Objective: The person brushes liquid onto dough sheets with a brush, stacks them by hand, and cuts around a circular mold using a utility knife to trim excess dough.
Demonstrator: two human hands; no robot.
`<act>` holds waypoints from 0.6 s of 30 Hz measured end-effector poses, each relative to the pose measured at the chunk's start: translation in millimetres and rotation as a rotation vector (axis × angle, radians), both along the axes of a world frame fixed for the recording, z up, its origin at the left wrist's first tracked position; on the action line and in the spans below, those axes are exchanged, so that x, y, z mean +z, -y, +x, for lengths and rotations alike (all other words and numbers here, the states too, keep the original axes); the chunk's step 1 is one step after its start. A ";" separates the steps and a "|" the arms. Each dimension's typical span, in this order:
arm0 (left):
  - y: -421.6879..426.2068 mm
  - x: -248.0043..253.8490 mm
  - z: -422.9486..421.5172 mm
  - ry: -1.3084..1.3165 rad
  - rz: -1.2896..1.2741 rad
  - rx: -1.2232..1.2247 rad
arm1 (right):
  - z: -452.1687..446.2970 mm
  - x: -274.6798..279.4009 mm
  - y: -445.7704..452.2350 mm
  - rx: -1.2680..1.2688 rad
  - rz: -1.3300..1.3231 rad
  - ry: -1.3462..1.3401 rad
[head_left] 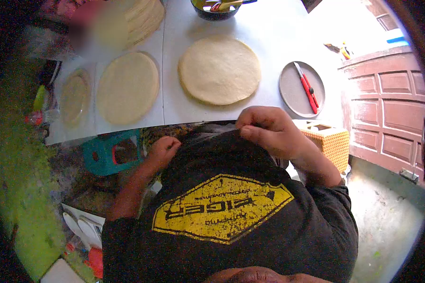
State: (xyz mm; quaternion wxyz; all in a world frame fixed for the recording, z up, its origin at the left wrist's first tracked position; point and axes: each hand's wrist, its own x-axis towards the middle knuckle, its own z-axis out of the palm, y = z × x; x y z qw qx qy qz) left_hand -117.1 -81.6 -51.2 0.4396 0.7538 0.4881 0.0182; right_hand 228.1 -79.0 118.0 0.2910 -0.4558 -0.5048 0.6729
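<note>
My right hand (264, 128) is closed at the front of my black T-shirt (208, 158), its thumb and fingers pinching the cloth near the table's edge. On the other side, my left hand (163, 150) is also closed on the shirt's fabric, fingertips curled in. Ahead of both lies a thick round of flattened dough (219, 70) on the white tabletop (269, 42). A second dough round (129, 88) sits to its left. To the right, a red utility knife (308, 88) with its blade out rests on a round grey plate (290, 96).
A dark bowl (216, 13) with a brush-like utensil stands at the far side. Farther left are a smaller oval piece (75, 98) and more dough (144, 21). Below the table are a teal stool (99, 153) and a woven orange box (333, 146). A brown door (387, 104) stands right.
</note>
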 end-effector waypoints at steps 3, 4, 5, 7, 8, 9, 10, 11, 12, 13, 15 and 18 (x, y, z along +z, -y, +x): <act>29.3 18.4 -31.2 0.063 0.214 0.319 | 1.9 -40.9 -6.4 0.173 0.028 0.071; 41.2 59.1 -43.0 -0.088 0.488 0.267 | 2.2 -55.0 -4.8 0.153 0.099 0.165; 57.3 99.0 -47.2 0.532 0.035 0.362 | 4.6 -66.5 -2.2 0.131 0.160 0.260; 66.1 125.9 -41.0 1.132 -0.462 0.434 | 9.5 -75.0 10.7 0.247 0.187 0.264; 63.0 127.4 -33.6 0.782 -0.360 0.339 | 10.2 -80.6 10.1 0.327 0.154 0.311; 56.4 129.3 -30.0 0.431 -0.248 0.241 | 9.4 -83.9 7.2 0.405 0.129 0.356; 50.1 80.5 -42.5 0.514 -0.139 0.125 | 9.3 -80.1 6.4 0.403 0.143 0.354; 65.1 19.7 -51.3 0.531 -0.302 0.260 | 11.1 -77.0 6.6 0.393 0.176 0.399; 78.1 4.0 -58.0 0.535 -0.383 0.326 | 13.3 -74.5 7.3 0.380 0.203 0.443; 91.0 -11.6 -64.4 0.540 -0.462 0.396 | 18.9 -70.6 7.4 0.380 0.209 0.439; 106.4 -0.8 -69.9 0.402 -0.432 0.431 | 40.9 -58.5 11.3 0.453 0.023 0.611; 116.7 32.3 -97.0 -0.094 -0.382 0.103 | 84.1 -42.0 27.8 0.622 -0.078 0.590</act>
